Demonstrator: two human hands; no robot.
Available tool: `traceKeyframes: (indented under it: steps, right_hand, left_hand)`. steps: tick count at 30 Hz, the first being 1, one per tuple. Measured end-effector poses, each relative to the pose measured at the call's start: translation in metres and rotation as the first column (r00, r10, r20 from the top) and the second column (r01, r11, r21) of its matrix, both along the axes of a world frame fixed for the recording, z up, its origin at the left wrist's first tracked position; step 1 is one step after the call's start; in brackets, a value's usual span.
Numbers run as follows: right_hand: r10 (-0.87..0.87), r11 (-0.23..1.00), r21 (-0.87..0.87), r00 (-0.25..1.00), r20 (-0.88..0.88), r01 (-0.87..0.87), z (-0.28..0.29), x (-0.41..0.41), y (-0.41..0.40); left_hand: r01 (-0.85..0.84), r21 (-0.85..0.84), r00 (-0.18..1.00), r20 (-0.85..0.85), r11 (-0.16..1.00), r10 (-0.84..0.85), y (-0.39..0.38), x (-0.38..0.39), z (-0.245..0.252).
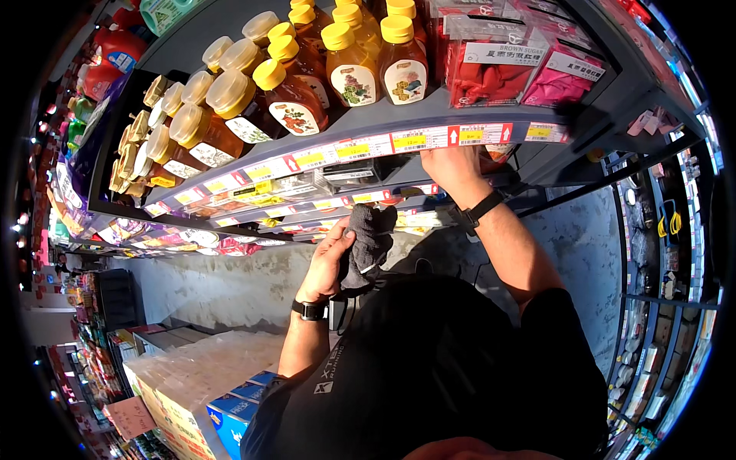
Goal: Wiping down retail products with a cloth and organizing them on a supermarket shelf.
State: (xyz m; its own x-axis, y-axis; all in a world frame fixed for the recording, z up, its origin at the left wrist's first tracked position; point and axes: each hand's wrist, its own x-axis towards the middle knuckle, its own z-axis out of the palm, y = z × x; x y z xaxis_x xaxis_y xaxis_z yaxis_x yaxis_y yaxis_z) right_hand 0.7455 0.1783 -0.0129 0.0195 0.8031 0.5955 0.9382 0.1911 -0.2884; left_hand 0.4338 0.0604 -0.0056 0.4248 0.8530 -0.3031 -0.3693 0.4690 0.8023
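My left hand point(329, 263) grips a bunched dark grey cloth point(368, 241) in front of my chest, below the shelf edges. My right hand point(454, 167) reaches beneath the price-label strip point(368, 150) of the upper shelf; its fingers are hidden there, so any hold on something cannot be seen. A jar or bottle with a label point(499, 150) shows partly just right of that hand. On the shelf above stand honey bottles with yellow caps point(353, 75), wide-lidded honey jars point(230, 95) and clear packs of red pouches point(489, 69).
Lower shelves point(339, 201) with flat packs run under the upper one. Stacked cartons in clear wrap point(190, 368) and a blue box point(233, 411) stand at the lower left. A stocked rack point(661, 287) is on the right, beyond the concrete floor point(569, 241).
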Motion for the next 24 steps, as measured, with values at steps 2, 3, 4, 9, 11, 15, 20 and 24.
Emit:
traceKeyframes:
  steps: [2,3,4,9,11,15,20,24]
  right_hand:
    - [0.027,0.998,-0.052,1.0,-0.011,-0.027,0.006,0.002,0.003]
    - [0.051,0.993,-0.104,0.998,-0.023,-0.053,0.008,0.004,0.005]
    - [0.05,0.993,-0.104,0.999,-0.023,-0.052,0.01,0.005,0.007]
    - [0.056,0.998,0.019,0.998,-0.031,-0.055,0.007,0.003,0.002]
    - [0.099,0.994,-0.038,0.993,-0.06,-0.101,0.015,0.001,-0.008]
    - [0.188,0.973,-0.102,0.969,-0.16,-0.206,0.017,-0.007,-0.048]
    - [0.202,0.979,0.097,0.934,-0.294,-0.181,0.026,-0.006,-0.08]
    - [0.245,0.965,0.173,0.914,-0.323,-0.197,0.039,0.007,-0.107]
  left_hand:
    - [0.002,-0.001,1.0,-0.008,1.0,-0.002,0.0,-0.002,-0.002]
    - [-0.007,-0.009,1.0,0.001,1.0,0.007,0.001,-0.001,0.0]
    - [-0.016,-0.017,1.0,0.011,1.0,0.016,0.002,-0.001,0.001]
    - [-0.004,0.018,1.0,0.0,1.0,0.004,0.005,0.006,0.004]
    - [-0.004,0.022,1.0,0.001,1.0,0.004,0.005,0.007,0.006]
    - [0.002,0.046,1.0,0.005,0.999,-0.003,0.006,0.007,0.006]
    - [0.0,0.051,1.0,0.023,0.999,-0.001,0.008,0.006,0.005]
    - [-0.112,0.089,0.993,0.054,0.99,0.108,0.005,0.013,0.012]
